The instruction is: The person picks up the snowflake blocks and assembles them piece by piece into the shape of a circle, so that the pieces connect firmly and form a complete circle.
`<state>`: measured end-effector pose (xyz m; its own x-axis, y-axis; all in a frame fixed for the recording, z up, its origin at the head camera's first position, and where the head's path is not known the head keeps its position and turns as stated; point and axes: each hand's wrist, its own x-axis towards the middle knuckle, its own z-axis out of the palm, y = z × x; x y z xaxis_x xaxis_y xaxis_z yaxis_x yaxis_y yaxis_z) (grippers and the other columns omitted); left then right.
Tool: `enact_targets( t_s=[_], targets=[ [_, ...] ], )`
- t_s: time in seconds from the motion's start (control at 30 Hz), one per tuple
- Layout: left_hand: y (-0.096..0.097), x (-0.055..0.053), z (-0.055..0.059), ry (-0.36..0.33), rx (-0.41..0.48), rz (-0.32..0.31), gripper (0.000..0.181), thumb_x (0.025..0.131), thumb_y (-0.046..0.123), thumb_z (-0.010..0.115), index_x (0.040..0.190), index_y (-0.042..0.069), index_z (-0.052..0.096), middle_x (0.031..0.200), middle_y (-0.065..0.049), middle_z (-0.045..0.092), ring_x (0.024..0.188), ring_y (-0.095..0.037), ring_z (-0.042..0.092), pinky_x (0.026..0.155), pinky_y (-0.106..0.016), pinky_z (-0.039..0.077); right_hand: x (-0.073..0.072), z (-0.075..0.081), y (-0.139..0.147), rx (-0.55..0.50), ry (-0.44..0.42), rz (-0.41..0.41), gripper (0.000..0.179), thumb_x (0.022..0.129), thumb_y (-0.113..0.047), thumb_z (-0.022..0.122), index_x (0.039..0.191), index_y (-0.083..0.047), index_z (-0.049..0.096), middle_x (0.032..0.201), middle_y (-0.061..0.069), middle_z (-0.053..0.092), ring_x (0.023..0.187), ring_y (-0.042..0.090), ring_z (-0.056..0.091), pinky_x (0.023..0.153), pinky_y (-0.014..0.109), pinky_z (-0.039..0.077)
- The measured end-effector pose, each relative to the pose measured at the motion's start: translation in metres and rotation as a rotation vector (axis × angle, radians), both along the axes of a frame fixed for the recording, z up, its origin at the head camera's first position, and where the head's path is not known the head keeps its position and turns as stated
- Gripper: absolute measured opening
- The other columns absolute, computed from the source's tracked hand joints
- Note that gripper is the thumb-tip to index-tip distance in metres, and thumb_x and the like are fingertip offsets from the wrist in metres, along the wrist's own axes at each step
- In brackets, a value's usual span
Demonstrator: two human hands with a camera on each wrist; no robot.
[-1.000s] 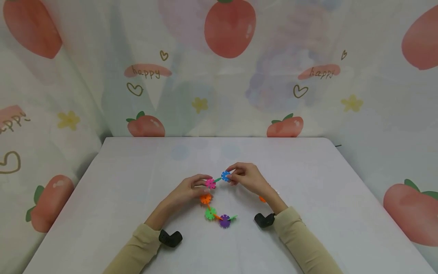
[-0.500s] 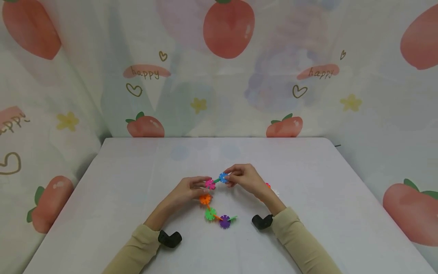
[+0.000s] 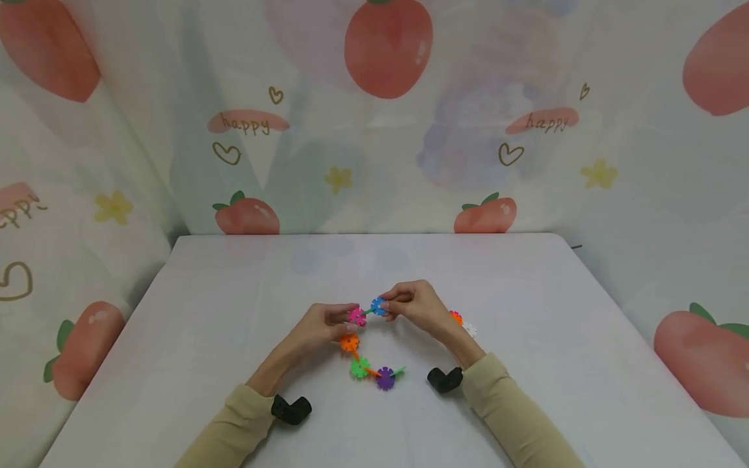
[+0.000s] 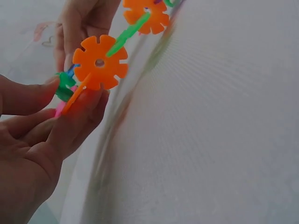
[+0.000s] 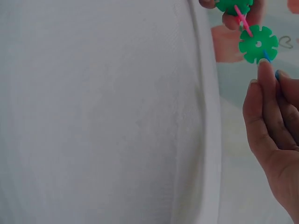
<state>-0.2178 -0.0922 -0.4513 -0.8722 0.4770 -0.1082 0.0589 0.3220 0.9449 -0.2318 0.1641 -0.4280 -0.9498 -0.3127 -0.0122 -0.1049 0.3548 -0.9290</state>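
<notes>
Two hands work the curved disc chain; its lower run lies on the table. L hand pinches it nr the pink disc, 11 o'clock of the curve; R hand pinches the blue disc at 12, edge against the dark green disc; can't tell if fully seated. Best: slots aligned, discs crosswise, straight push, L grip close to the joint. Red-orange disc & white disc sit approx 3 o'clock, partly behind R forearm; black wrist mount at 4 might snag the chain's tail.
</notes>
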Motion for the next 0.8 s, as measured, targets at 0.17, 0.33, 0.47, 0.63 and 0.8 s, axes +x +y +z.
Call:
enact_targets(
  t_s=[0.17,0.33,0.47,0.63,0.8],
  targets=[
    [-0.003,-0.003,-0.001,-0.029,-0.001,0.012,0.051,0.096,0.024,0.071,0.144,0.008,0.060,0.130,-0.014,0.069,0.112,-0.025,0.070,0.089,-0.035,0.060,-0.004,0.002,-0.003,0.006,-0.020,0.026,0.022,0.097,-0.009,0.070,0.117,0.002,0.074,0.094,0.016,0.079,0.080,0.028,0.077,0.087,0.037,0.062],
    [0.000,-0.009,-0.001,-0.064,-0.030,0.131,0.050,0.089,0.030,0.077,0.134,0.014,0.061,0.118,-0.006,0.071,0.105,-0.019,0.067,0.097,-0.042,0.056,-0.010,0.008,0.006,0.074,-0.032,0.020,0.034,0.099,-0.017,0.070,0.130,-0.003,0.069,0.102,0.018,0.078,0.086,0.031,0.075,0.085,0.040,0.063],
    [-0.002,-0.010,-0.001,-0.086,-0.035,0.165,0.055,0.088,0.026,0.078,0.138,0.013,0.057,0.113,-0.006,0.070,0.098,-0.017,0.066,0.097,-0.041,0.054,-0.012,0.012,0.028,0.181,-0.010,0.067,0.036,0.100,-0.024,0.068,0.130,-0.004,0.069,0.106,0.016,0.077,0.088,0.029,0.073,0.086,0.038,0.061],
    [-0.010,-0.013,0.004,-0.166,-0.015,0.068,0.067,0.087,0.020,0.077,0.150,0.021,0.052,0.128,-0.012,0.063,0.112,-0.025,0.061,0.104,-0.046,0.047,-0.007,0.017,0.060,0.306,0.010,0.173,0.033,0.099,-0.028,0.069,0.124,-0.007,0.072,0.101,0.011,0.076,0.086,0.025,0.070,0.080,0.037,0.060],
    [-0.019,-0.013,0.009,-0.226,-0.067,0.008,0.078,0.085,0.021,0.078,0.155,0.030,0.046,0.152,-0.017,0.048,0.138,-0.035,0.048,0.113,-0.060,0.041,-0.004,0.017,0.084,0.389,0.047,0.194,0.027,0.098,-0.021,0.070,0.120,-0.006,0.073,0.105,0.008,0.075,0.082,0.021,0.067,0.072,0.028,0.056]
  ],
)
